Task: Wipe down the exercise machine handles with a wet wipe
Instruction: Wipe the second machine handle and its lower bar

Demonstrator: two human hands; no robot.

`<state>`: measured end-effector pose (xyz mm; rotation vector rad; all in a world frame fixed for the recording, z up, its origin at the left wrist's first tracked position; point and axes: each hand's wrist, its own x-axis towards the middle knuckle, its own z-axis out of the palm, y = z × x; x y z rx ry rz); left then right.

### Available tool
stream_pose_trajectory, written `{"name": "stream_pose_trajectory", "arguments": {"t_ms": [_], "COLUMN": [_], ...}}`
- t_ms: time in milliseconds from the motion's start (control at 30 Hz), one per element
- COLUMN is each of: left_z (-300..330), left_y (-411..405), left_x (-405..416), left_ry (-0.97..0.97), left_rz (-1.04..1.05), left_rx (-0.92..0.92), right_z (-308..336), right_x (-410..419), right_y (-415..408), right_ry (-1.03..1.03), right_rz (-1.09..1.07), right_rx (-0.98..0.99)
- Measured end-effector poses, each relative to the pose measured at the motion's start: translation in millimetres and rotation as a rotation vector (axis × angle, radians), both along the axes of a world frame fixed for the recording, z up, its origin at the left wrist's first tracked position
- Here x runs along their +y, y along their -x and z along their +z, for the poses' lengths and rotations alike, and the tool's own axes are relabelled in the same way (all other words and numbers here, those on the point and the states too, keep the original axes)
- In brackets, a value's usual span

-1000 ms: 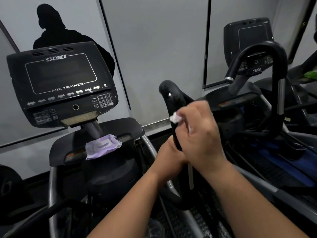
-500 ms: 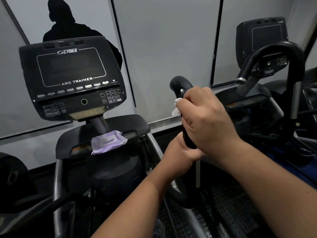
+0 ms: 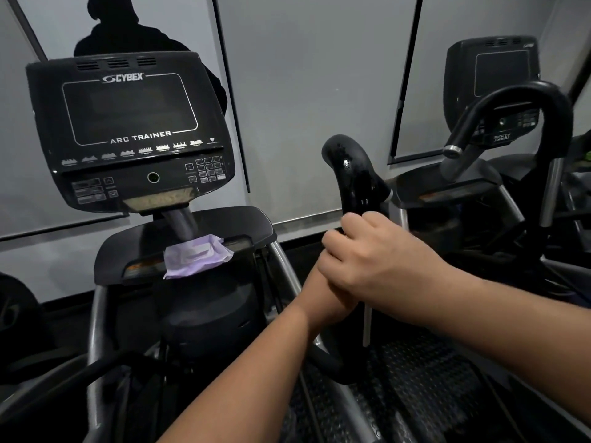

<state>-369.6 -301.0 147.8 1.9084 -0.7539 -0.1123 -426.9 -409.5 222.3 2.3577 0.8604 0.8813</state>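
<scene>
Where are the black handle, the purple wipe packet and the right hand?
black handle (image 3: 355, 169): head view, wet curved top above the hands.
purple wipe packet (image 3: 196, 256): head view, middle of the pack on the console shelf.
right hand (image 3: 380, 260): head view, back of the hand.

Gym: Cybex Arc Trainer console (image 3: 128, 123), second machine (image 3: 499, 100) alongside.

A black Cybex Arc Trainer console (image 3: 128, 123) stands at the left. A purple wipes packet (image 3: 195, 255) lies at the front edge of the shelf (image 3: 243, 225) below it. A neighbouring machine's console (image 3: 499, 81) stands at the right.
</scene>
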Motion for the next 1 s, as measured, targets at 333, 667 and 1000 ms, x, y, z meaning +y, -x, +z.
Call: {"name": "stream_pose_trajectory", "arguments": {"t_ms": [333, 667, 1000], "left_z": [13.7, 13.7, 9.0], "left_y": [5.8, 7.4, 3.8], "left_x": [-7.5, -10.7, -10.5], "left_ry": [-0.099, 0.072, 0.005], "left_rz": [-0.027, -0.049, -0.012], "left_rx": [-0.088, 0.086, 0.128], "right_z": [12.2, 7.1, 57.1], "right_x": [-6.6, -16.5, -28.5], "right_y": [0.8, -8.1, -40.3], "right_ry": [0.042, -0.380, -0.778], "right_rz": [-0.010, 0.009, -0.139], "right_rx": [-0.025, -0.228, -0.179]}}
